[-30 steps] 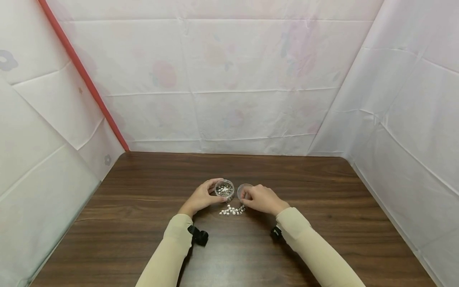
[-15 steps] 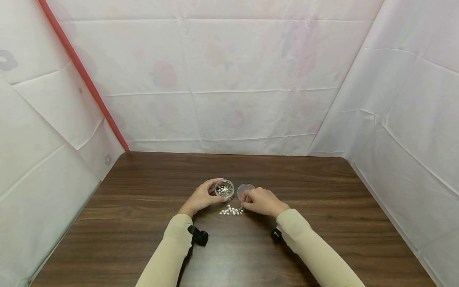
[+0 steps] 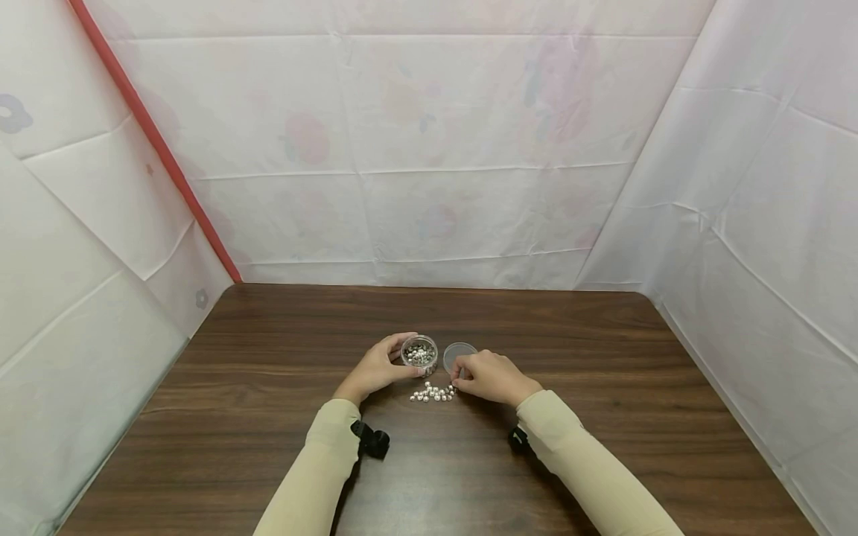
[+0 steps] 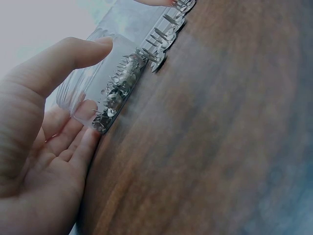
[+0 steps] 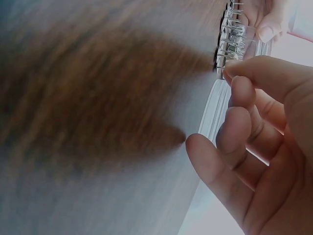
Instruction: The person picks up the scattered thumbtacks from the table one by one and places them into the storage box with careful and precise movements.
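Note:
My left hand (image 3: 377,370) grips a clear round plastic jar (image 4: 98,74), thumb on the near side and fingers behind. The jar stands upright on the table, uncovered, with silver thumbtacks (image 4: 121,81) in its bottom. A loose group of thumbtacks (image 3: 432,394) lies just in front of it, points up in the left wrist view. At the right end of this group, my right hand (image 3: 494,374) pinches with thumb and forefinger at a thumbtack, mostly hidden by the fingertips. Its other fingers are curled loosely. Behind them lies the clear round lid (image 3: 456,350), partly covered by the hand.
The dark wood-grain table (image 3: 268,447) stretches out on all sides of the hands. White printed sheets (image 3: 415,149) hang behind it and at both sides, with a red strip (image 3: 154,141) at the left corner. Black wrist cameras (image 3: 373,441) sit under both forearms.
My right fingers have shifted slightly toward the near side, baring more of the lid, and the thumbtacks at the group's right end have moved a little. My left hand and the jar stay put.

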The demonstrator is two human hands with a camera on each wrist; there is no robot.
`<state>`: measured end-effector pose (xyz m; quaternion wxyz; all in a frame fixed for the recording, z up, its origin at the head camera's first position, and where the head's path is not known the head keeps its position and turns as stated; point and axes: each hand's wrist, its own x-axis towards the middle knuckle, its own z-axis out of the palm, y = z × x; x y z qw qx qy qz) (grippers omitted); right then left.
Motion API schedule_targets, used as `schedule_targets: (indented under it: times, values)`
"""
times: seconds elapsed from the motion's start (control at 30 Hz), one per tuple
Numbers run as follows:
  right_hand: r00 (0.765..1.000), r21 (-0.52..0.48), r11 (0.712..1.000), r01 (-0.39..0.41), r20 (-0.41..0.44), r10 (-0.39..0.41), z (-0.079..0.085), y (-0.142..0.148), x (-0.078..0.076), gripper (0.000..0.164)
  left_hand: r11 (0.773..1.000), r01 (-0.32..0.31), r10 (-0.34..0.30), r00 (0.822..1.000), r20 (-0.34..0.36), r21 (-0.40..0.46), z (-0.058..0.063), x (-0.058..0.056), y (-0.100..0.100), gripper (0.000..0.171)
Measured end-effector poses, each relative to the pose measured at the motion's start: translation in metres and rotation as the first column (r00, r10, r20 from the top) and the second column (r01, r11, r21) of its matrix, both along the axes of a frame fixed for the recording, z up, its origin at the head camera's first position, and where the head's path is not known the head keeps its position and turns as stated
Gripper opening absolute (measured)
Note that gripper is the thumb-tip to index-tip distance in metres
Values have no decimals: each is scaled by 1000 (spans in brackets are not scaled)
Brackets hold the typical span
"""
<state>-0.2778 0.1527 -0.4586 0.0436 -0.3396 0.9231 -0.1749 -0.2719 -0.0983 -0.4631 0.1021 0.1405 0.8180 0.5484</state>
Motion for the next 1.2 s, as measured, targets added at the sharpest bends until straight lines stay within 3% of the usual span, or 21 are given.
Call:
schedule_targets:
  times: [0.6,1.2]
  values:
    - [1000,36,999,3,-30,-1,-1,0,1,8,1000,6,-6,1000,-1,-6,1,-1,-1,75]
    - [997,-36,999,32,-68,-34,2,-6,1,10,1000,15,-14,1000,8,-17,3,2,-1,76]
